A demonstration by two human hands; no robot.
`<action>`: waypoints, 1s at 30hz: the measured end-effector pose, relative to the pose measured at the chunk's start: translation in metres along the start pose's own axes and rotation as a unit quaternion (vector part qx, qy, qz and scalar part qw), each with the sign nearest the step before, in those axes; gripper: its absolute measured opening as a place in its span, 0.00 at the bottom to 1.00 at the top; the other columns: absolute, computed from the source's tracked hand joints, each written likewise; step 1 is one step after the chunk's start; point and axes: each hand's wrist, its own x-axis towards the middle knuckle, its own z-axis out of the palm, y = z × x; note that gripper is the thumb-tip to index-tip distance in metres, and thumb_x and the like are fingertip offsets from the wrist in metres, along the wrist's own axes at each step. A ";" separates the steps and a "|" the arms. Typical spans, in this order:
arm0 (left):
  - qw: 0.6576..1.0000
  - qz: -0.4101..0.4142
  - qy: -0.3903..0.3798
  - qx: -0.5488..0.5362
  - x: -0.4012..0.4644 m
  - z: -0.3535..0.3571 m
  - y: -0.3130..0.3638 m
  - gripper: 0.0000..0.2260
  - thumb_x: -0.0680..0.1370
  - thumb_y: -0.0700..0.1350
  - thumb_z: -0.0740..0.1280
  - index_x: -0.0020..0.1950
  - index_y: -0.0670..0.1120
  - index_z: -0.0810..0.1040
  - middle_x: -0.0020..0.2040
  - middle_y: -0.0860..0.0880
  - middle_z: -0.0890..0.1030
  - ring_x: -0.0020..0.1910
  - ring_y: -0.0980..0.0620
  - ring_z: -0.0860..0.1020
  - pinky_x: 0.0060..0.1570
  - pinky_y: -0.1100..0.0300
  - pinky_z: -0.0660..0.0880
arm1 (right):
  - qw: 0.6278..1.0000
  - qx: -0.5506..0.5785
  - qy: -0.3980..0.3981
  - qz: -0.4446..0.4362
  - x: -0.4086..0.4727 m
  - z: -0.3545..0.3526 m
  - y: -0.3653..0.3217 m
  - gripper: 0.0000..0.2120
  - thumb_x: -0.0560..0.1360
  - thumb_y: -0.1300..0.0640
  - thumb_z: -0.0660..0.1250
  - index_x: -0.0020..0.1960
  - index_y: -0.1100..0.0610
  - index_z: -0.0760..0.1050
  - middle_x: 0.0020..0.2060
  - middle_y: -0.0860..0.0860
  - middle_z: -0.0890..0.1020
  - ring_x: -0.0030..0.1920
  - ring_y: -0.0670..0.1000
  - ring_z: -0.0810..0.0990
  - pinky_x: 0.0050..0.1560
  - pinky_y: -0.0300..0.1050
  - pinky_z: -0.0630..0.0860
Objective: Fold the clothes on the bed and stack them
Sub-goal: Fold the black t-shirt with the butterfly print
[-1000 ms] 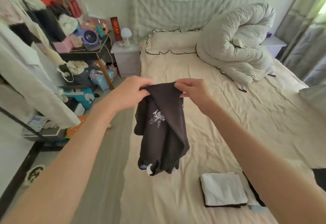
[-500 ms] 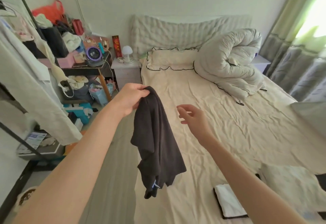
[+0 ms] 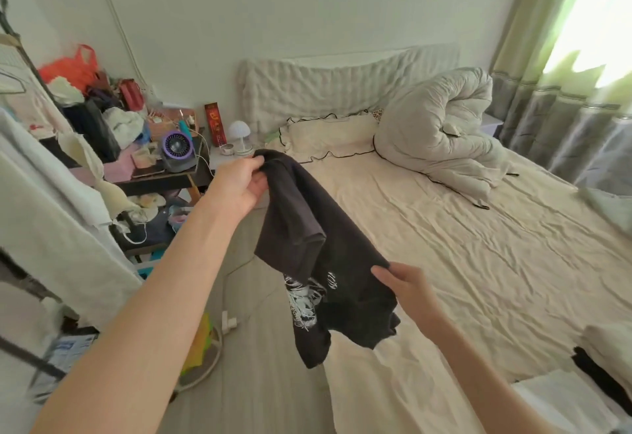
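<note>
Right hand is catching the lower edge of the shirt again, stretching it out over the bed's near edge.

Half a second ago the right hand (image 3: 408,288) was hanging free with fingers apart; now it is closing on the lower part of the dark charcoal cotton T-shirt with the white print (image 3: 328,262), thumb over the cloth. The left hand (image 3: 241,184) is pinching the top edge up high, fingers curled round the fabric. So the shirt is being held in the air between both hands, slanting above the floor and the cream-sheeted bed (image 3: 478,262), not yet laid down. Looks like she is getting it spread for folding. Folded white and black clothes (image 3: 561,403) are waiting at the bed's near corner.
</note>
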 end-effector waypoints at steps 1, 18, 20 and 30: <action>1.000 -0.002 0.003 0.000 0.010 -0.011 0.007 0.11 0.80 0.33 0.56 0.61 0.39 0.71 0.45 0.44 0.77 0.46 0.49 0.78 0.42 0.63 0.78 | 1.000 0.023 0.007 0.005 0.006 0.006 -0.013 0.19 0.74 0.53 0.69 0.32 0.65 0.70 0.28 0.58 0.70 0.32 0.51 0.69 0.35 0.46 0.63; 0.748 0.288 -0.294 0.520 0.126 -0.018 -0.056 0.06 0.76 0.39 0.68 0.52 0.47 0.80 0.45 0.52 0.80 0.45 0.60 0.77 0.48 0.71 0.72 | 0.993 0.109 -0.041 0.025 0.169 0.046 -0.119 0.12 0.74 0.57 0.69 0.33 0.60 0.79 0.25 0.51 0.78 0.28 0.46 0.77 0.28 0.35 0.72; 0.737 0.296 -0.304 0.525 0.148 0.005 -0.046 0.05 0.76 0.40 0.68 0.51 0.45 0.80 0.41 0.54 0.79 0.41 0.64 0.76 0.43 0.75 0.69 | 0.996 0.086 -0.034 0.009 0.185 0.036 -0.121 0.13 0.75 0.54 0.68 0.37 0.61 0.79 0.28 0.53 0.78 0.31 0.48 0.77 0.31 0.37 0.73; 0.714 0.307 -0.325 0.539 0.230 0.111 -0.043 0.07 0.77 0.40 0.65 0.53 0.44 0.80 0.43 0.51 0.81 0.43 0.54 0.78 0.41 0.73 0.69 | 0.992 -0.082 0.057 -0.076 0.210 0.015 -0.065 0.11 0.72 0.48 0.71 0.53 0.46 0.74 0.52 0.41 0.78 0.50 0.41 0.78 0.52 0.35 0.73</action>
